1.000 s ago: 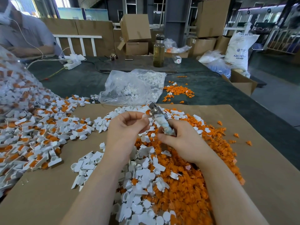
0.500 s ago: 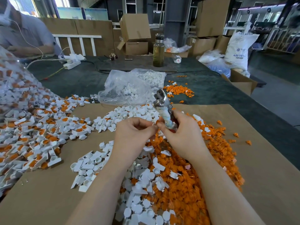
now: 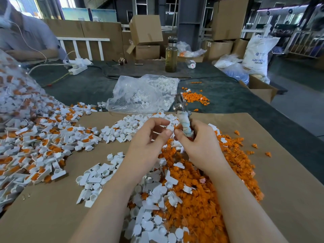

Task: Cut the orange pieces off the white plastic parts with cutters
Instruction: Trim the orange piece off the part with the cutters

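Nearest the camera, a mixed heap of trimmed white parts [image 3: 154,195] and orange pieces [image 3: 201,199] covers the cardboard sheet [image 3: 289,199] between the two forearms, so much of the job is already behind the person. Just beyond that heap the hands meet. The left hand [image 3: 149,142] pinches a small white part [image 3: 171,128] between thumb and curled fingers. The right hand [image 3: 198,142] is wrapped round the taped handle of the cutters [image 3: 182,116], metal head pointing up and away; whether the blades are apart or closed I cannot tell.

A second ago the cutters leaned toward the left hand, their head right by its fingertips. Now they stand upright on the far side of the heap and the hands have drawn slightly apart. That reads as one snip finished, with the piece being turned or checked before it drops onto the heap.

Left of the heap and farther out lies the uncut stock [image 3: 35,146], white parts with orange still attached, spilling from a clear bag at the frame edge. Beyond the heap sits a crumpled plastic bag [image 3: 140,95] holding white parts, with a small orange scatter [image 3: 194,98] just right of it. Farther still stand a glass bottle [image 3: 171,55] and stacked cardboard boxes [image 3: 146,30].
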